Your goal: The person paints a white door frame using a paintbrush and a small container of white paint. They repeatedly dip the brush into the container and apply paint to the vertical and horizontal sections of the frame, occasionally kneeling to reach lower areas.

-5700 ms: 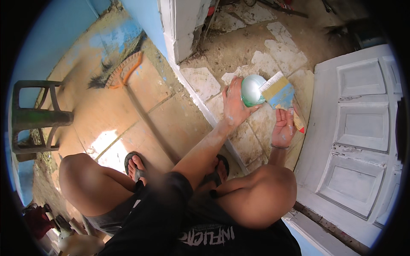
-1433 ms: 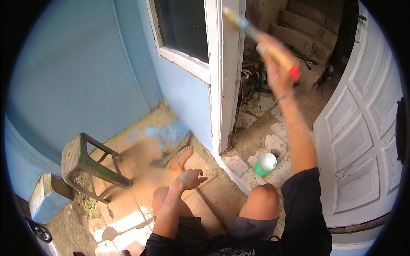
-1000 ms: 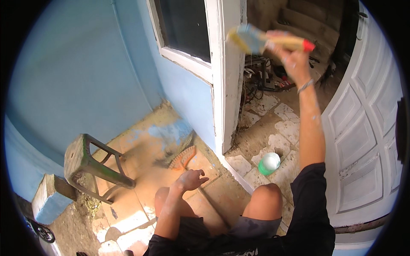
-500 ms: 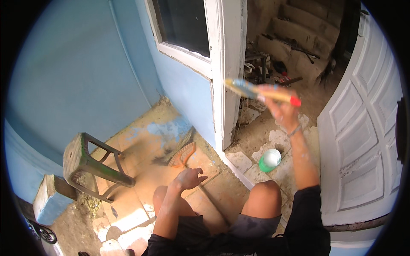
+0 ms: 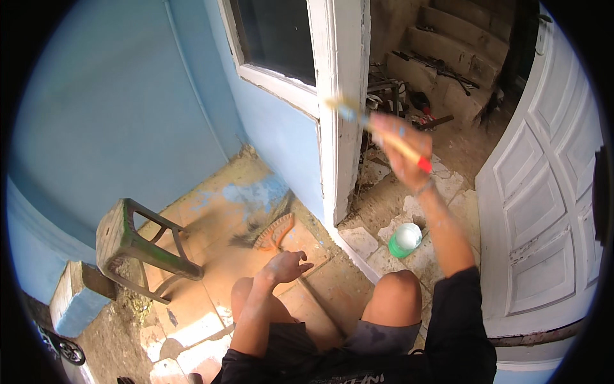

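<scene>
Beside the white doorpost (image 5: 343, 150), the right hand (image 5: 401, 165) wraps a paintbrush's handle (image 5: 409, 152); blur hides whether the bristles (image 5: 334, 103) touch the post. I'd guess it's light, stiff-handled, soft-tipped: best held near the bristles. Left of the post, the left hand (image 5: 283, 267) hangs loosely spread.

A worn tile floor (image 5: 326, 281), orange-tan on one side of a pale threshold (image 5: 354, 253) and chipped and dirt-streaked on the other, carries a green tub (image 5: 398, 247) of white liquid beyond that strip. An orange-headed broom (image 5: 274, 233) lies near a blue patch (image 5: 256, 194); a weathered stool (image 5: 146, 250) stands beside a partly blue block (image 5: 80, 308).
</scene>
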The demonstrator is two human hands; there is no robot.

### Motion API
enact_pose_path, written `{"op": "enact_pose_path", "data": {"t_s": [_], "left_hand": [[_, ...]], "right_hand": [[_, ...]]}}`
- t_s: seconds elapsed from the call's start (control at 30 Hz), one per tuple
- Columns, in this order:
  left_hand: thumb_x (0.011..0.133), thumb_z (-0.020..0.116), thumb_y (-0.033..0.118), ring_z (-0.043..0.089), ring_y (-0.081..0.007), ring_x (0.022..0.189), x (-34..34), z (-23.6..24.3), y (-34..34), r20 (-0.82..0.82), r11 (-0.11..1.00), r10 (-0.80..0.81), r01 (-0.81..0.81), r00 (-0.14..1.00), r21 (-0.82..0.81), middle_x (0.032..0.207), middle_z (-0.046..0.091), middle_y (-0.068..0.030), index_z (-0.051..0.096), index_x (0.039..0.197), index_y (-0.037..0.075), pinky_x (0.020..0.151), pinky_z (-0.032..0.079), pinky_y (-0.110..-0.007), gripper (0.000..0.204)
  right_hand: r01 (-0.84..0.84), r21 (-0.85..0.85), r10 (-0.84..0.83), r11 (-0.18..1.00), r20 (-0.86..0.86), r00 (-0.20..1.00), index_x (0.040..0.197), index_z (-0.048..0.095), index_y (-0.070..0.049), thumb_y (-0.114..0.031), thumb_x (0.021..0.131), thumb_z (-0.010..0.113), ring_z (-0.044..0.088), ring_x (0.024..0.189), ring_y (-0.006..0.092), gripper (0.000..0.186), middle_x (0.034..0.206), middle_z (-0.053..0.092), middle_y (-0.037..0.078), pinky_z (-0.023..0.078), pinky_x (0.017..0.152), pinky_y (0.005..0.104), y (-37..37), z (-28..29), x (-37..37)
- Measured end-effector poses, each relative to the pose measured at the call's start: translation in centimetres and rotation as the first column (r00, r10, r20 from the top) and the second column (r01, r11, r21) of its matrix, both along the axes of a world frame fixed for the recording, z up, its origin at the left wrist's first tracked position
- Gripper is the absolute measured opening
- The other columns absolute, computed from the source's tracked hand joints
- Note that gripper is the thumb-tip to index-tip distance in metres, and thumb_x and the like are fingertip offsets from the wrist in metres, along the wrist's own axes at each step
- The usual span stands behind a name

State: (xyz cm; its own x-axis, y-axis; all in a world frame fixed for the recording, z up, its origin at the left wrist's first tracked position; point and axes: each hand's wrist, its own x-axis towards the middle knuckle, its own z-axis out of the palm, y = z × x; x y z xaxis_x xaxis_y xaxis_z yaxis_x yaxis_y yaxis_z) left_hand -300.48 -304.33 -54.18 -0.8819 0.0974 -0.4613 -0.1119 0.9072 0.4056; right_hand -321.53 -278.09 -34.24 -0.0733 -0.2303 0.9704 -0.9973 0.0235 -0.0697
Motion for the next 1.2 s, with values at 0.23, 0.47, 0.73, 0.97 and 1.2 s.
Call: {"op": "enact_pose_path", "data": {"t_s": [0.23,0.47,0.73,0.97,1.2], "left_hand": [[0.100,0.056,0.047,0.068,-0.0370,0.107,-0.1,0.5,0.4,0.019,0.998,-0.015,0.016,1.000,-0.057,0.107,0.073,-0.0206,0.062,0.128,0.004,0.093,0.052,-0.045,0.052],[0.100,0.057,0.048,0.068,-0.0370,0.107,-1.1,-1.2,0.4,0.034,0.994,-0.073,0.075,0.997,-0.082,0.105,0.073,-0.0216,0.062,0.128,0.004,0.093,0.053,-0.045,0.053],[0.100,0.056,0.048,0.067,-0.0386,0.108,0.1,-0.1,0.3,0.017,1.000,0.024,-0.024,1.000,0.000,0.108,0.072,-0.0234,0.062,0.129,0.004,0.094,0.052,-0.046,0.053],[0.101,0.054,0.048,0.067,-0.0397,0.108,-0.1,1.5,0.8,0.017,0.999,0.034,-0.034,0.999,-0.006,0.110,0.072,-0.0229,0.062,0.129,0.004,0.094,0.052,-0.047,0.053],[0.100,0.056,0.048,0.067,-0.0398,0.107,0.2,0.3,0.4,-0.002,1.000,0.019,-0.019,1.000,0.000,0.107,0.073,-0.0231,0.063,0.127,0.003,0.093,0.052,-0.047,0.053]], "right_hand": [[-0.081,-0.006,0.077,0.997,0.383,0.920,0.109,0.074,-0.001,-0.005,0.091,0.072,0.069,0.096,0.0146,0.019,0.111,0.074,0.009,0.057,0.086,0.0296,1.9,4.4,-2.4],[-0.412,-0.621,0.636,0.667,0.187,0.748,0.116,0.066,0.003,-0.013,0.090,0.077,0.070,0.091,0.0176,0.032,0.104,0.072,0.010,0.059,0.081,0.0320,-0.7,13.0,-6.7],[-0.254,-0.589,0.640,0.767,0.675,0.367,0.128,0.061,-0.001,-0.009,0.094,0.070,0.064,0.116,0.0235,0.035,0.127,0.065,0.012,0.057,0.096,0.0429,1.8,-2.5,-5.3],[-0.595,-0.629,0.853,0.500,0.240,0.463,0.129,0.058,0.001,-0.012,0.098,0.067,0.067,0.110,0.0232,0.036,0.121,0.067,0.014,0.058,0.095,0.0407,-1.1,7.7,-9.6],[-0.120,-0.588,0.587,0.800,0.726,0.358,0.128,0.060,-0.002,-0.011,0.094,0.070,0.067,0.109,0.0229,0.037,0.121,0.067,0.011,0.060,0.092,0.0395,1.4,-4.8,-5.6]]}}
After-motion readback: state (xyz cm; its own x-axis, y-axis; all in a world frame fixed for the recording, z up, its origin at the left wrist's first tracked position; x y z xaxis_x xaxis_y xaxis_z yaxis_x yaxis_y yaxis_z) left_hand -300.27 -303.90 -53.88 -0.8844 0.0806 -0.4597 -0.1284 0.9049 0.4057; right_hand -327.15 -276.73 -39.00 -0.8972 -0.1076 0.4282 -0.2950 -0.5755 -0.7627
